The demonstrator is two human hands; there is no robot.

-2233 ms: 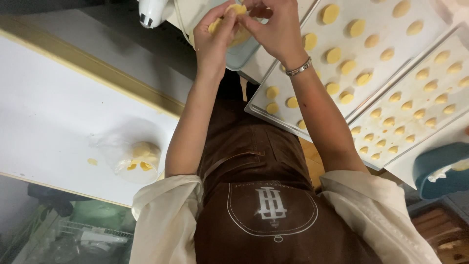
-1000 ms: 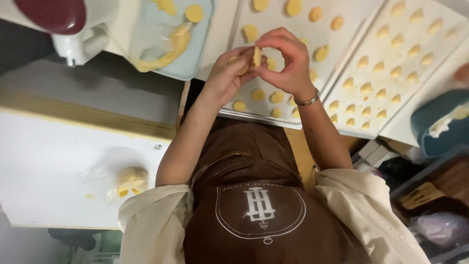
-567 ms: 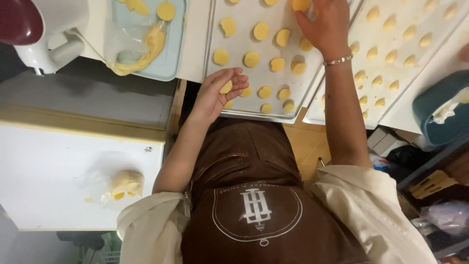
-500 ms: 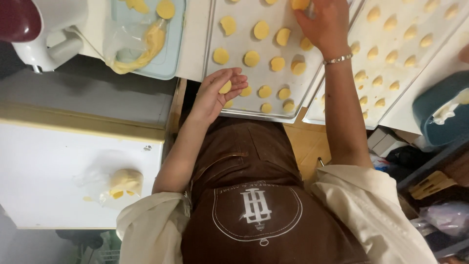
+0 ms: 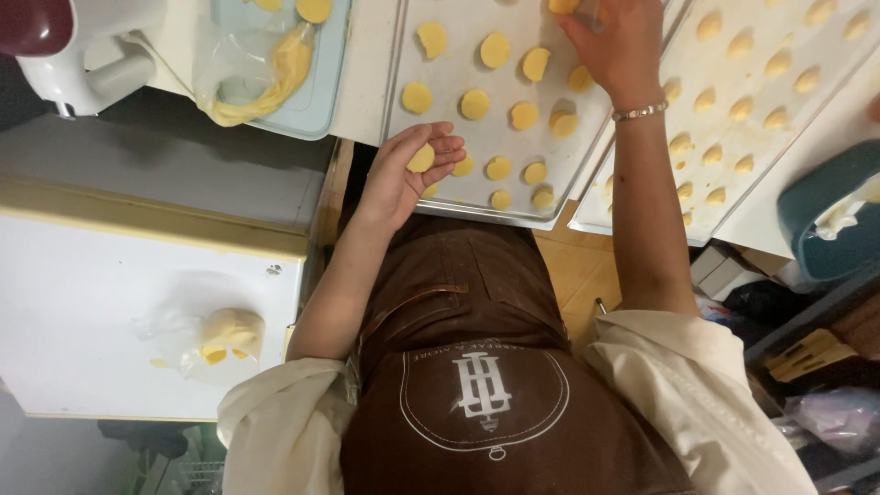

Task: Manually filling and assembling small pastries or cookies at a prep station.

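Looking from the left side, we see a white table point(image 5: 82, 321) with a soft lump of yellow dough in clear plastic wrap point(image 5: 225, 335) lying on it at about 8 o'clock. At 11 o'clock a pale blue tray point(image 5: 321, 101) carries a clear piping bag point(image 5: 266, 78) with yellow dough inside. Our left hand point(image 5: 408, 174) is near the middle, palm turned up, fingers half curled, and it holds one small round dough disc point(image 5: 421, 159) between the thumb and the fingertips, just above the near edge of the metal baking sheet point(image 5: 477, 206). This sheet has rows of flat yellow discs point(image 5: 500, 50) on it. At 1 o'clock our right hand point(image 5: 614, 46), with a thin bracelet point(image 5: 640, 112) on the wrist, reaches to the far part of the same sheet; its fingers touch a dough piece point(image 5: 562, 5) at the top edge, but we cannot tell if they grip it. At 2 o'clock lies a second sheet point(image 5: 825, 101) with smaller dough pieces.
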